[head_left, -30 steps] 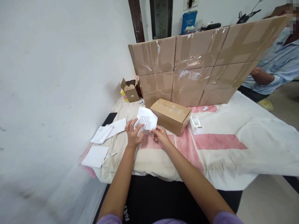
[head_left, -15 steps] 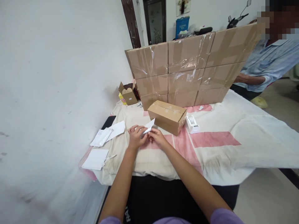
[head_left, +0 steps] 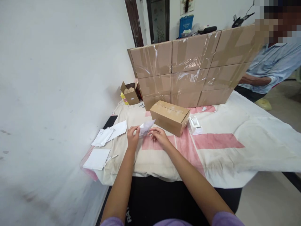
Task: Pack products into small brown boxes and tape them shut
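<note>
My left hand (head_left: 133, 137) and my right hand (head_left: 159, 136) both pinch a small white sheet of printed labels (head_left: 145, 129), held tilted just above the cloth-covered table (head_left: 223, 147). The fingers of each hand are closed on the sheet's edges. Right behind the sheet lies a single taped cardboard box (head_left: 169, 117). A white tape dispenser (head_left: 194, 126) stands just to the right of that box.
A wall of stacked taped cartons (head_left: 188, 70) lines the back of the table. A small open box (head_left: 129, 93) sits at the back left. White paper sheets (head_left: 110, 133) and another sheet (head_left: 97, 158) lie at the left. A person in a light blue shirt (head_left: 272, 67) stands at the far right.
The label sheet, held up flat facing me a second ago, was folded down edge-on and is now tilted between both hands, a little lower and nearer the cloth.
</note>
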Tool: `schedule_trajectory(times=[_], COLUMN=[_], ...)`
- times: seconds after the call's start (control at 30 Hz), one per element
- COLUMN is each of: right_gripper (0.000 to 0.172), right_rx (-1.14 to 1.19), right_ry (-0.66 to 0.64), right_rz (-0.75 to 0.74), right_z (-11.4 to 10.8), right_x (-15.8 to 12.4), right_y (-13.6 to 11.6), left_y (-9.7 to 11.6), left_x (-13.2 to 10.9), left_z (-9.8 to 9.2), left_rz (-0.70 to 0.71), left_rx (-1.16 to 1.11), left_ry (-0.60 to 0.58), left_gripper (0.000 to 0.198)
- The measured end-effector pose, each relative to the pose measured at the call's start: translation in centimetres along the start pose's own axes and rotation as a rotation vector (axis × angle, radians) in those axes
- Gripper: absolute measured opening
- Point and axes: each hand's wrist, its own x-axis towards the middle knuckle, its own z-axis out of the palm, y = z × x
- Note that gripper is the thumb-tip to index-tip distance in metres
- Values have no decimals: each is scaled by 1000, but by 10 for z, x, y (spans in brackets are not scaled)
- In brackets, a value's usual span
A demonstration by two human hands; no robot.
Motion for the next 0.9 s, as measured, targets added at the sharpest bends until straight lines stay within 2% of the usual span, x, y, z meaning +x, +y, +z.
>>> schedule_trajectory(times=[0.1,0.17,0.3,0.4,0.5,0.73,0.9], right_gripper=[29,32,40,40,36,32,22], right_rx=[-10,-20,-48,-82,-117,-189,-199], right_ry=[-4,-17,-53,-72,-73,-88,-82], right_rz=[-2,-3,-9,-27,-61,-97,-76], right_z=[0,0,1,2,3,5,3], right_x=[-1,-1,-2,-4,-6,-9,-8], right_y=[-1,-2,-4,-5,-5,-6,-5], left_y=[-7,-7,4,13,17,18,17], left_x=[0,0,0,0,1,1,0], left_z=[0,-1,-5,-6,-8,-9,-4], left_rz=[-55,-43,78,154,175,106,5], left_rx=[-16,-19,-29,-51,-82,-198,-248], left_ry=[68,67,-79,-202,-248,-249,-250], left_gripper=[40,40,30,25,24,27,31])
